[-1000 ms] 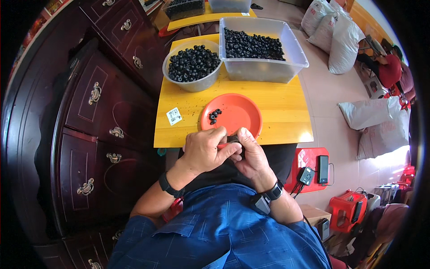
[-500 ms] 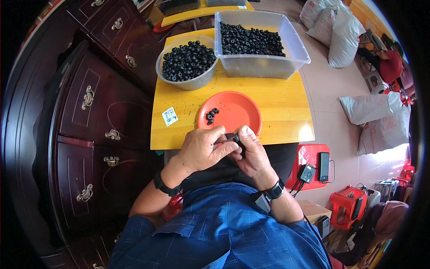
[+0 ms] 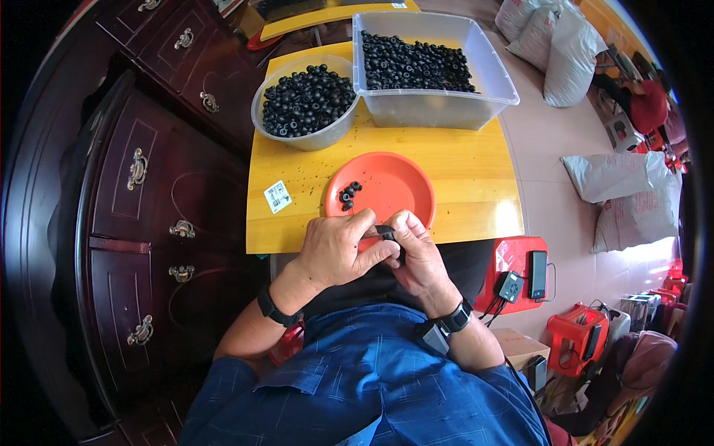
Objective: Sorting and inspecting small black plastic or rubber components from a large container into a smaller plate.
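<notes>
My left hand (image 3: 336,249) and my right hand (image 3: 418,259) meet over the near rim of an orange-red plate (image 3: 401,182). Both are closed, their fingertips pinched around a small dark piece (image 3: 385,232). Its exact shape is mostly covered by the fingers, and whether a small tool is also held cannot be made out. On the plate's left side lies a little cluster of black, rounded parts with holes (image 3: 347,196). Beyond the plate stand a round clear tub (image 3: 327,137) and a rectangular clear bin (image 3: 431,111), each holding many similar black parts.
These things stand on a yellow table (image 3: 468,186), which has dark crumbs and a white label (image 3: 277,196) on it. Dark wooden cabinets (image 3: 134,215) line the left. To the right are a red stool (image 3: 513,279) carrying black devices, white sacks (image 3: 632,201) and another person (image 3: 647,108).
Both hands stay together over the plate's near edge with only slight finger movement. The dark piece between them has turned a little. The whole view has shifted slightly.
</notes>
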{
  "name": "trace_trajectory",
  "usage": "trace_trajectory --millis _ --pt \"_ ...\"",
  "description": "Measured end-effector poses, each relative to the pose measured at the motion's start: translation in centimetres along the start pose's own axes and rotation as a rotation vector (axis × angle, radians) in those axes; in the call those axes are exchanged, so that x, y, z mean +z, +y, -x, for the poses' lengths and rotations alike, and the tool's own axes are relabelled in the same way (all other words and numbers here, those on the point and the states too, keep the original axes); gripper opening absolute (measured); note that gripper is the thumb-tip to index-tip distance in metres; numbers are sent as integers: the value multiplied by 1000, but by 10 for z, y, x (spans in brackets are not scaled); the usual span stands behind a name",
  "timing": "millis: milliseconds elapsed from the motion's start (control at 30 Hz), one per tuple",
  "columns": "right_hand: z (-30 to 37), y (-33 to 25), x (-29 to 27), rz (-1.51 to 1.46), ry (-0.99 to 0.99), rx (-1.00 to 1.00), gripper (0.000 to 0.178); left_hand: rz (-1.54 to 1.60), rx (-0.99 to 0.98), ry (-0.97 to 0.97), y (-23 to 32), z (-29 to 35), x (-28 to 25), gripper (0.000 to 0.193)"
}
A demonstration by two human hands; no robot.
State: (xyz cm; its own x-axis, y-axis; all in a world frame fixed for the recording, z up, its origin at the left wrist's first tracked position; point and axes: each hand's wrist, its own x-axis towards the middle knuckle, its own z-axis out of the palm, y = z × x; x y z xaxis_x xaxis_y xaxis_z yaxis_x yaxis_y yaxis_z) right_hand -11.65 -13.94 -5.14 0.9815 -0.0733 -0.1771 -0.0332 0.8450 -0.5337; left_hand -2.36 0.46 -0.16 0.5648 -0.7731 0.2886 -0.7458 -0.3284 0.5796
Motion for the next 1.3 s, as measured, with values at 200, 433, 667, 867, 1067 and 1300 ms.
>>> trace_trajectory --millis 200,433,667,867,1067,1300 --pt "-3 0 -2 -4 30 -1 17 -36 9 17 -6 -2 7 44" --pt "-11 2 2 -8 122 4 17 -42 -16 -4 -12 -2 9 43" --pt "-17 -2 -2 -198 25 99 21 105 -50 25 -9 -5 2 32" --pt "-23 -3 9 -200 75 162 22 357 -118 146 -3 -10 2 22" --pt "-27 -1 -4 -134 41 210 20 292 -140 43 -5 -19 -7 21" --pt "-22 -10 -14 -328 170 333 23 -167 -195 349 -28 -63 -58 27"
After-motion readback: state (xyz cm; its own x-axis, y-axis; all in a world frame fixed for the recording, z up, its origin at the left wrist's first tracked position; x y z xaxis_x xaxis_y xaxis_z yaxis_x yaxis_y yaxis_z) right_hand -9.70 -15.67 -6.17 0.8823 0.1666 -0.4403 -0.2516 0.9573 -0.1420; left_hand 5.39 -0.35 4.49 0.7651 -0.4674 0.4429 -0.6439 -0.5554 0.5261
